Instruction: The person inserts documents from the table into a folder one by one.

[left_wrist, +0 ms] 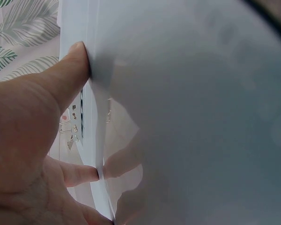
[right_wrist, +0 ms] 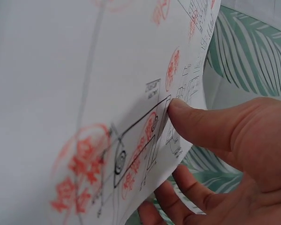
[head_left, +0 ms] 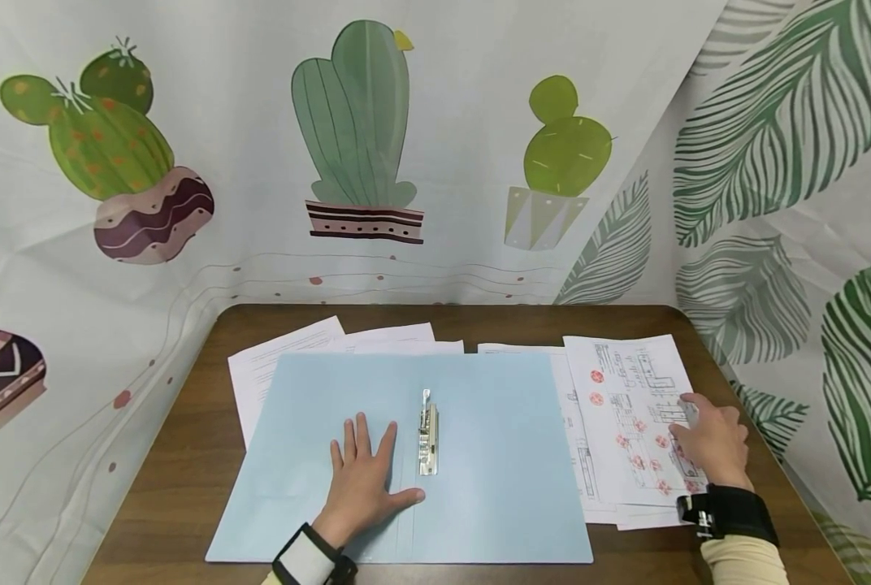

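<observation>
Lying at the right of the table (head_left: 165, 487): one sheet (head_left: 636, 414), red-stamped, long axis front to back, extending leftward from the right hand (head_left: 719, 439), the nearer one. Thumb above, fingers behind, pinching its right edge; some fingertips hidden. Left hand (head_left: 366, 483): fingers spread, holding nothing, resting on open blue folder (head_left: 504, 455), near metal clip (head_left: 428, 439). Lower papers (head_left: 582, 455): mostly covered, print illegible.

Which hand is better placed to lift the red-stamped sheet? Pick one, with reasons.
Right, likely: the right hand pinches the red-stamped sheet at its right edge, while the left hand rests spread on the blue folder, away from that sheet.
</observation>
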### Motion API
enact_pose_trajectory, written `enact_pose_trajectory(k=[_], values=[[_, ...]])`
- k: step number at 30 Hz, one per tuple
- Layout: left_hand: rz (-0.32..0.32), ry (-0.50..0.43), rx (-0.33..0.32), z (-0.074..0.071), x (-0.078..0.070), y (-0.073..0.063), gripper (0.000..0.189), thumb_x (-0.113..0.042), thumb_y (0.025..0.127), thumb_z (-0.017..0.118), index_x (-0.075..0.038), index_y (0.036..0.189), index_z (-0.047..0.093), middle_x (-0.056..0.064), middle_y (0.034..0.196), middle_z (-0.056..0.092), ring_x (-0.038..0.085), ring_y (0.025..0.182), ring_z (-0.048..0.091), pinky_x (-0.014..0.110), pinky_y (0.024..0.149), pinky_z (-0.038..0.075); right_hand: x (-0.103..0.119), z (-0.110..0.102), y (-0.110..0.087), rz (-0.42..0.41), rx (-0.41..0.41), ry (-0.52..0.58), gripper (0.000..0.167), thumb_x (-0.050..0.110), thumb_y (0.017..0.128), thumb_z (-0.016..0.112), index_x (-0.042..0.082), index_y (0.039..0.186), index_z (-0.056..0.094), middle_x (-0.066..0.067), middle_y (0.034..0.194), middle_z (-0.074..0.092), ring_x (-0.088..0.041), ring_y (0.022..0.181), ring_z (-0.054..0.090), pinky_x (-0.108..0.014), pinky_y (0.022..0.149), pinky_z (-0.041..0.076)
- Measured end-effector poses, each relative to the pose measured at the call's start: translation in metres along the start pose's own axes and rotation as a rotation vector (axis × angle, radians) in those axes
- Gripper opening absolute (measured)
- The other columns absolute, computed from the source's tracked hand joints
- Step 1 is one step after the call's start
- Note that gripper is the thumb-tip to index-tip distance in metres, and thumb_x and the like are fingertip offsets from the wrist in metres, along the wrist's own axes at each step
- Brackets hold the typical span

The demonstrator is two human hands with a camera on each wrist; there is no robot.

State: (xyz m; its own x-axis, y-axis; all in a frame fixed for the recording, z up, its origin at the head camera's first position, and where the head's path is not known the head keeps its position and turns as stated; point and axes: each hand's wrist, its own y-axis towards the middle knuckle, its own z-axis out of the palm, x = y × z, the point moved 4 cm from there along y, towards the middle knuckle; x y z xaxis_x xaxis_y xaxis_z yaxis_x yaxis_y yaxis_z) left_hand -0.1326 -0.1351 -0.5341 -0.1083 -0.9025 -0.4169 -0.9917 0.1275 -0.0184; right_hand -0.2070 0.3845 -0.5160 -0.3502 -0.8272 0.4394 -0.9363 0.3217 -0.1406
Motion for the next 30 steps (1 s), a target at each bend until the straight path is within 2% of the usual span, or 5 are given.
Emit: enact_pose_trajectory(k=[10, 16, 19, 24, 30], values=[[0.003, 0.001, -0.007, 0.001, 0.000, 0.000, 0.112, -0.064, 0.065, 0.089, -0.003, 0.150, 0.050, 0.044, 0.158, 0.019, 0.063, 0.147, 0.013, 0.081, 0.108, 0.013, -0.003, -0.001, 0.001, -0.034, -0.021, 0.021, 0.076, 0.006, 0.090, 0.073, -0.004, 0.153, 0.032, -0.046, 0.129, 0.030, -0.060, 0.111, 0.031, -0.071, 0.082, 0.034], [0.004, 0.004, -0.008, 0.001, 0.001, 0.000, 0.112, -0.064, 0.065, 0.089, -0.003, 0.150, 0.050, 0.043, 0.158, 0.019, 0.063, 0.147, 0.013, 0.081, 0.108, 0.013, -0.008, -0.004, 0.001, -0.011, -0.013, 0.020, 0.083, 0.011, 0.092, 0.073, -0.002, 0.158, 0.024, -0.043, 0.128, 0.040, -0.055, 0.103, 0.044, -0.068, 0.078, 0.040], [0.006, 0.004, -0.008, 0.002, 0.001, 0.001, 0.112, -0.065, 0.065, 0.088, -0.003, 0.150, 0.050, 0.043, 0.158, 0.020, 0.063, 0.147, 0.013, 0.081, 0.109, 0.013, -0.012, -0.005, 0.001, 0.021, -0.020, 0.040, 0.078, 0.010, 0.095, 0.067, -0.001, 0.159, 0.023, -0.041, 0.130, 0.042, -0.053, 0.099, 0.049, -0.066, 0.076, 0.041], [-0.001, 0.004, -0.004, 0.002, 0.002, 0.001, 0.112, -0.066, 0.066, 0.088, -0.003, 0.151, 0.050, 0.043, 0.159, 0.019, 0.062, 0.148, 0.012, 0.080, 0.109, 0.012, -0.020, -0.005, 0.001, 0.091, -0.022, 0.049, 0.069, 0.011, 0.100, 0.059, -0.004, 0.157, 0.025, -0.043, 0.137, 0.042, -0.056, 0.101, 0.051, -0.068, 0.081, 0.041], [-0.002, 0.001, -0.002, 0.002, 0.002, 0.001, 0.112, -0.064, 0.065, 0.089, -0.003, 0.150, 0.050, 0.043, 0.159, 0.019, 0.062, 0.147, 0.012, 0.081, 0.109, 0.012, -0.021, -0.008, -0.002, 0.127, -0.040, 0.051, 0.053, 0.014, 0.101, 0.056, -0.011, 0.146, 0.041, -0.040, 0.124, 0.051, -0.050, 0.091, 0.053, -0.060, 0.074, 0.042]])
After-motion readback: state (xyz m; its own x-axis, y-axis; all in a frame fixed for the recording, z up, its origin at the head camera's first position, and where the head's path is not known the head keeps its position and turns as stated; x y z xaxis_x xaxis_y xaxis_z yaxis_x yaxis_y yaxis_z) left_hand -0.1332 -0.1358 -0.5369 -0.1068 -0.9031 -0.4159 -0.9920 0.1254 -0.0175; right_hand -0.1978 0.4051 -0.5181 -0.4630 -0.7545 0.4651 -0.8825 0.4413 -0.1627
